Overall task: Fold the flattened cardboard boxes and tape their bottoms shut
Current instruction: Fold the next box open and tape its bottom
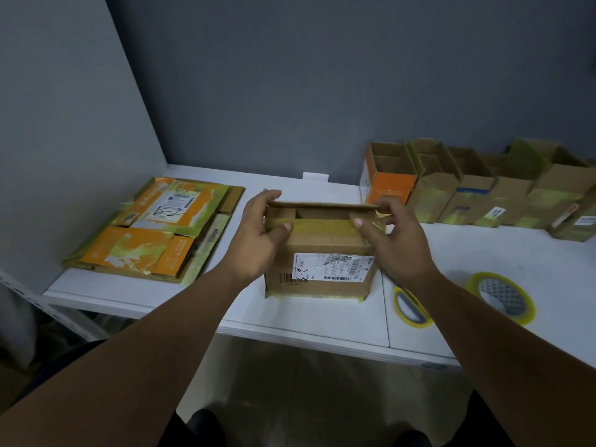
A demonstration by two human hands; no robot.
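Note:
A brown cardboard box with a white shipping label stands on the white table, its upper flaps partly folded in. My left hand grips the box's top left corner, thumb on the near flap, fingers over the far flap. My right hand grips the top right corner the same way. A stack of flattened orange and brown boxes lies at the left. Two yellow-edged tape rolls lie to the right of the box.
A row of several folded, open-topped boxes stands along the back right by the grey wall. The table's front edge runs just below the box, with floor beneath. A grey side wall closes off the left.

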